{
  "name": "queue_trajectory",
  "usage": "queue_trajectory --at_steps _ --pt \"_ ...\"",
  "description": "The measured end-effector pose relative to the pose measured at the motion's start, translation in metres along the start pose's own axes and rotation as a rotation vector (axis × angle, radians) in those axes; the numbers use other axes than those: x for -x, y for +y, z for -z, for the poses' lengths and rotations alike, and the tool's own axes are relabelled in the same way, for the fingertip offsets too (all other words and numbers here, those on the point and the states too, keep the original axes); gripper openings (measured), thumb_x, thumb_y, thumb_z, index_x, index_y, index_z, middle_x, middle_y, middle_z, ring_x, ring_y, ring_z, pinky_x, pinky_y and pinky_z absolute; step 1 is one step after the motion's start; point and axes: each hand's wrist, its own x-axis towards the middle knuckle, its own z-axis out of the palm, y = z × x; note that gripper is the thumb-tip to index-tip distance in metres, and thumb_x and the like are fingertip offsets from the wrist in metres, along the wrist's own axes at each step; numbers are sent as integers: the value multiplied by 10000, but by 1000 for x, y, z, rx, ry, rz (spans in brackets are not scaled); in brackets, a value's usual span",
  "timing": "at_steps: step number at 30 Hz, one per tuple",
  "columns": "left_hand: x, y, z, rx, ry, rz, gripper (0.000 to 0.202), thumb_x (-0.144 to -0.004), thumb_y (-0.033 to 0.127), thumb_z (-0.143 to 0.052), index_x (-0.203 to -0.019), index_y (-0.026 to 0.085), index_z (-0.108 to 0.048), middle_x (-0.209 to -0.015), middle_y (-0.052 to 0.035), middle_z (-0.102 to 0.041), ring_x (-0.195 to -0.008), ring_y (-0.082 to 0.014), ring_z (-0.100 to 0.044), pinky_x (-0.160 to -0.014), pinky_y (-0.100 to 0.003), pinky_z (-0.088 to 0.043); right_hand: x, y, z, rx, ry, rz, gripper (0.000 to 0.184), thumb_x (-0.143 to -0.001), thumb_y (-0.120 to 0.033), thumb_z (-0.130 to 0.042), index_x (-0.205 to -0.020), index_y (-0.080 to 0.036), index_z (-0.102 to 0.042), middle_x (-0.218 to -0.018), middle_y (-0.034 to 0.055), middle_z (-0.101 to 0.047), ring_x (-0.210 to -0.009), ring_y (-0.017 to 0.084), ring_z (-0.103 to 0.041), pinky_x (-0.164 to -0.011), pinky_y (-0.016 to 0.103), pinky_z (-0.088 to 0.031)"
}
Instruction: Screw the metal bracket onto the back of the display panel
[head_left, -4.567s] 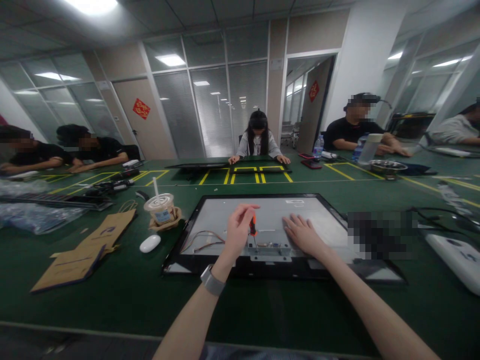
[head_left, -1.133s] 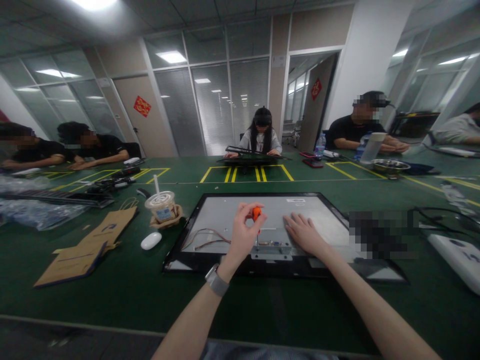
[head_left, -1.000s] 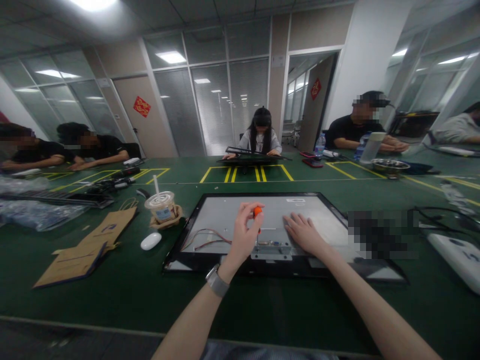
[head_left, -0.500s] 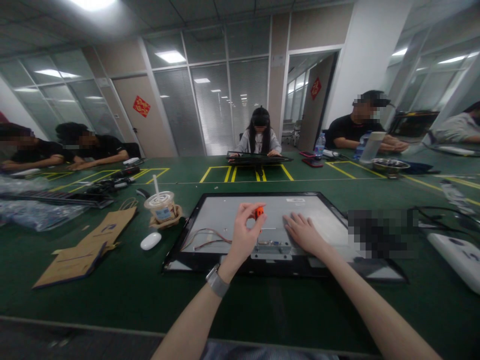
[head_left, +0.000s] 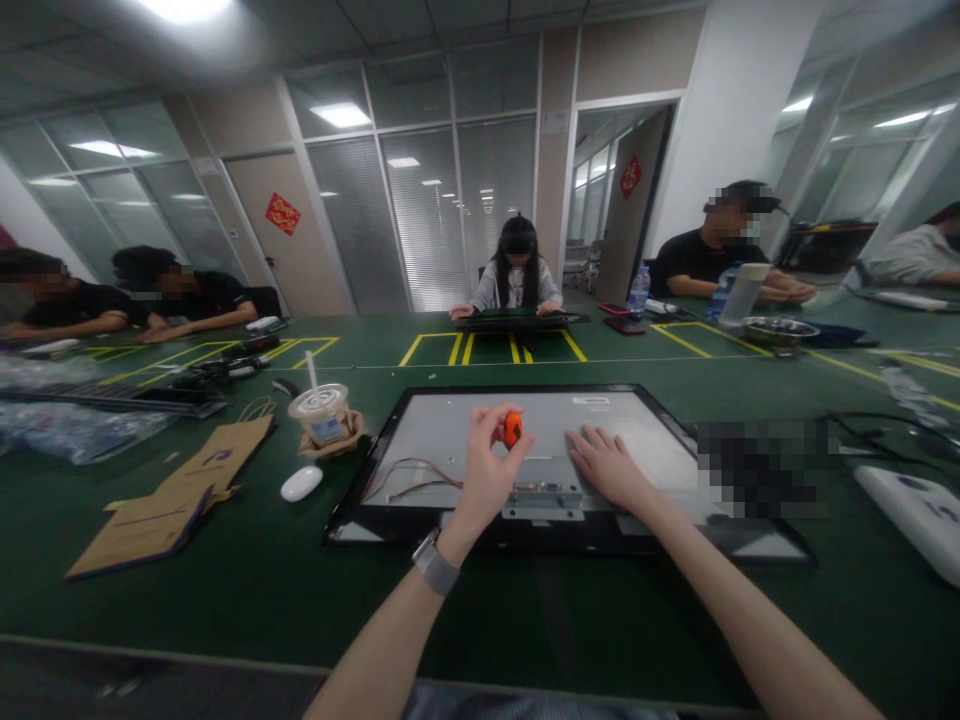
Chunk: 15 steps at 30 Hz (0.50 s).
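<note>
from here, the cup stands near the left edge of the panel on the worktop, so i judge room tighter there than along the near side. my left hand has its fingers wrapped round the screwdriver above the bracket, tip hidden; it should be light, stiff, best pinched by its orange handle. my right hand lies spread, gripping nothing, on the panel, likely fragile, safest held by its black frame.

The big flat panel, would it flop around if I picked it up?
Probably not: the panel lies flat with straight edges, so it seems stiff. It's wide, so likely awkward to carry. Its thin, curved wires might dangle.
</note>
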Motion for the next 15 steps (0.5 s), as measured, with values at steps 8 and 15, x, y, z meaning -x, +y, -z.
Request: queue_trajectory --at_steps 8,15 --pt "0 0 0 -3 -10 28 272 -763 187 -740 -1010 218 -631 -890 4 -506 -767 -117 -512 -739 -233 -458 -2 3 -6 -4 21 2 530 -1007 -358 -248 -1486 -227 -431 -1522 159 -429 -1390 344 -364 -1083 567 -315" --pt "2 3 1 -14 -70 7 265 -854 183 -629 -1113 240 -630 -971 -24 -520 -859 -142 -538 -795 -260 -478 -1 1 -2 8 -2 0 533 -1013 -349 -244 -1495 -199 -416 -1528 176 -414 -1394 354 -358 -1083 563 -317"
